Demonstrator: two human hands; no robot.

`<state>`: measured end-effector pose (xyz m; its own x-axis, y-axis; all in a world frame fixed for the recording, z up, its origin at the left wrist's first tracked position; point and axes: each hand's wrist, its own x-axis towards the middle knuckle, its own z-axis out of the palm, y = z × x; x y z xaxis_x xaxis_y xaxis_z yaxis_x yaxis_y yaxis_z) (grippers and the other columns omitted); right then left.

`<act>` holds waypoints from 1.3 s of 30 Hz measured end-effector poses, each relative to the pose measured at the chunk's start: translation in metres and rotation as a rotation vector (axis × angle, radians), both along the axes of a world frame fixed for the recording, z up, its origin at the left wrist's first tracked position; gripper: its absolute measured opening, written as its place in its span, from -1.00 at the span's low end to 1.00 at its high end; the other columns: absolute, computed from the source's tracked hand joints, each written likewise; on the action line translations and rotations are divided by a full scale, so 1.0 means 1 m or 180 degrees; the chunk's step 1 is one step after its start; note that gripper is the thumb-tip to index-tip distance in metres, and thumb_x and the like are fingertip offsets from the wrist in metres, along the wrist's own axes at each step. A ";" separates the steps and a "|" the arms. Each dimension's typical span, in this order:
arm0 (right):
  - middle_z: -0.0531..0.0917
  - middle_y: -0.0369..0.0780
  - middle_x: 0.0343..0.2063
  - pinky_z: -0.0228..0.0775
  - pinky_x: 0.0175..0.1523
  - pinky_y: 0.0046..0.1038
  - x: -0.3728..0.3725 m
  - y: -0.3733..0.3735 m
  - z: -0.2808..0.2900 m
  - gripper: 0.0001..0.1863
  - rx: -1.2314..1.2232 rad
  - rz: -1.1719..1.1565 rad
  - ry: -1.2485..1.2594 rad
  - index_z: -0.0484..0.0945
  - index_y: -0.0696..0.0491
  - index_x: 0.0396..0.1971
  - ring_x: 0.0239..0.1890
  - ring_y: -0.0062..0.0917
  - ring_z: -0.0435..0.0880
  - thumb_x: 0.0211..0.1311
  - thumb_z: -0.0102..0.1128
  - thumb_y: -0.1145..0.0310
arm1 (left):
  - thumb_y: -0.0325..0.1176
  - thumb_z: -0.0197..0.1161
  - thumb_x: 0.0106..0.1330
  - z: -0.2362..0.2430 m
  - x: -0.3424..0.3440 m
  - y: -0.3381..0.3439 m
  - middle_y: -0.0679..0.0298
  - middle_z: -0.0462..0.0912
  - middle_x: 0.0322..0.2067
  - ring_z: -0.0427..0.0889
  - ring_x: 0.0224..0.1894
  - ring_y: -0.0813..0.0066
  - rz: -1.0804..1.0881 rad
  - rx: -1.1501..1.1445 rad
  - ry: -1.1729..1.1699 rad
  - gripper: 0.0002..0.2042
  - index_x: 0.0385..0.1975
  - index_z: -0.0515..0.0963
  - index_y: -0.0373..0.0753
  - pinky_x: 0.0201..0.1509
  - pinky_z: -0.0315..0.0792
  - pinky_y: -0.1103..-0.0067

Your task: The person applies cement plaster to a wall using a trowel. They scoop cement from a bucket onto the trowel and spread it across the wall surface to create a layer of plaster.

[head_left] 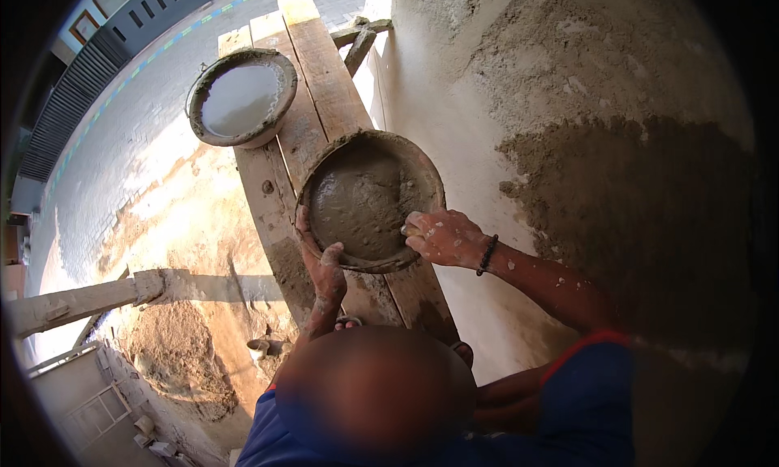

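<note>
A round basin (442, 171) filled with wet grey-brown mortar (357, 191) rests on wooden planks in front of me. My left hand (324, 268) grips its near left side, thumb at the rim and fingers along the outer wall. At the right edge of the basin, my right hand (446, 238) is closed in a fist over the rim. A small pale bit shows at its fingers, but what it holds is mostly hidden. Dried mortar speckles both hands, and a dark beaded bracelet (487, 254) circles the right wrist.
A bucket (264, 134) of cloudy water stands farther along the planks (324, 69). On the right rises a wall (454, 102), partly coated with darker wet mortar (617, 199). Lower left are a wooden pole (81, 305), a sand heap (178, 353) and a small container (258, 349).
</note>
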<state>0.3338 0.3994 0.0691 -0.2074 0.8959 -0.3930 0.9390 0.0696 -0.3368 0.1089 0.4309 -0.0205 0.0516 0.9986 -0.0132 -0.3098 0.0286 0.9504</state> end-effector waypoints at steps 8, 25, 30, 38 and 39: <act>0.67 -0.06 -0.35 0.51 -0.10 -0.18 0.015 -0.022 0.006 -0.58 0.0056 -0.0437 -0.0103 0.45 0.04 -0.05 -0.24 -0.14 0.66 0.22 0.12 0.06 | -0.47 0.05 -0.12 0.001 -0.006 0.001 0.06 0.12 0.34 0.04 0.40 0.25 0.0075 0.0108 0.0212 -0.16 0.35 0.07 -0.36 0.46 -0.15 0.43; 0.67 -0.07 -0.41 0.56 -0.20 -0.26 0.030 -0.026 -0.023 -0.61 0.1383 -0.0363 0.0080 0.51 0.06 -0.10 -0.34 -0.22 0.68 0.21 0.18 0.10 | -0.42 0.03 -0.09 -0.009 -0.006 -0.006 0.03 0.12 0.33 0.03 0.41 0.22 0.0085 0.0128 0.0206 -0.18 0.35 0.07 -0.38 0.46 -0.18 0.41; 0.69 -0.14 -0.39 0.55 -0.17 -0.28 0.030 -0.017 -0.016 -0.62 0.1109 -0.0500 0.0222 0.48 0.04 -0.13 -0.30 -0.22 0.68 0.21 0.16 0.07 | -0.46 0.01 -0.09 0.004 -0.003 -0.003 0.04 0.08 0.34 -0.02 0.42 0.22 0.0044 -0.0010 0.0323 -0.18 0.36 0.02 -0.39 0.46 -0.17 0.41; 0.65 -0.02 -0.38 0.48 -0.08 -0.15 0.036 -0.018 0.054 -0.62 0.0507 -0.0888 0.0538 0.43 0.09 -0.14 -0.21 -0.05 0.63 0.15 0.22 0.17 | -0.41 0.00 -0.07 0.004 0.000 -0.004 0.04 0.10 0.34 0.01 0.41 0.21 0.0075 0.0220 0.0471 -0.20 0.36 0.07 -0.35 0.46 -0.18 0.39; 0.64 -0.04 -0.39 0.47 -0.13 -0.16 0.037 -0.022 0.077 -0.61 0.0463 -0.0921 0.0760 0.43 0.10 -0.16 -0.26 -0.08 0.64 0.11 0.27 0.20 | -0.41 -0.01 -0.07 0.001 0.001 -0.005 0.04 0.10 0.34 0.01 0.42 0.21 0.0039 0.0218 0.0461 -0.20 0.36 0.07 -0.35 0.46 -0.19 0.39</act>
<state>0.3712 0.3779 0.1459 -0.0085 0.9734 -0.2291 0.8234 -0.1232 -0.5540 0.1100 0.4259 -0.0194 0.0418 0.9980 0.0484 -0.1694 -0.0407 0.9847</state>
